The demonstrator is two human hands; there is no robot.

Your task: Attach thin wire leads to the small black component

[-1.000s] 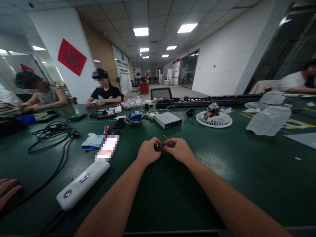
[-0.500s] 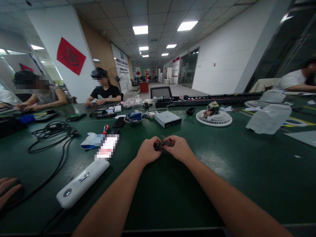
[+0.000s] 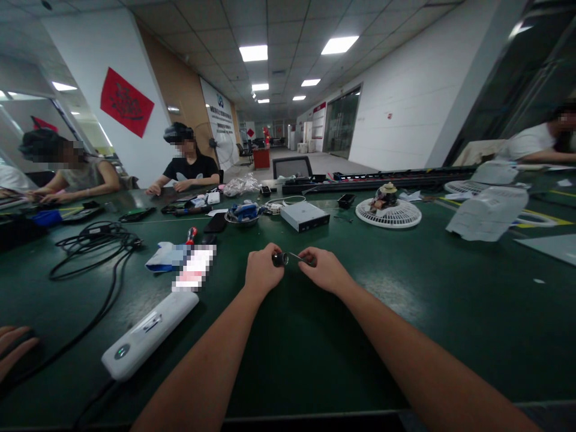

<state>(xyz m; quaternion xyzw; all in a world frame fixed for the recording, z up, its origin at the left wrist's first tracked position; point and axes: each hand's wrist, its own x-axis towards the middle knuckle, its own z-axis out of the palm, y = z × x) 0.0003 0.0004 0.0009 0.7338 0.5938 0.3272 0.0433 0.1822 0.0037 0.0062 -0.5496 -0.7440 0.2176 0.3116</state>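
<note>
Near the middle of the dark green tabletop [image 3: 396, 336], the person's left hand [image 3: 264, 270] and right hand [image 3: 326, 270] are held close together just above the surface. The left fingers [image 3: 270, 255] are clenched around a small dark cylinder [image 3: 279, 259] with a shiny rim. A thin metal pin [image 3: 299, 257] runs from it toward the right hand, whose fingertips [image 3: 311, 258] appear to pinch its far end.

Toward the left edge lie a coiled black cable [image 3: 90, 252], a long white plastic unit [image 3: 148, 336], a red-handled screwdriver [image 3: 192, 235] and a blue-and-white cloth [image 3: 162, 258] beside a pixelated patch. A co-worker's hand [image 3: 13, 351] rests at the near left corner. Along the far side sit a steel bowl of blue parts [image 3: 243, 215], a silver optical drive [image 3: 305, 216] and a white fan guard [image 3: 387, 213]. A white plastic cover [image 3: 488, 213] lies toward the right edge.

Two seated people [image 3: 189, 159] work beyond the far edge, and a third [image 3: 535, 144] sits at the right. A red banner [image 3: 126, 102] hangs on a white pillar, and ceiling lights [image 3: 339, 45] recede down a long hall.
</note>
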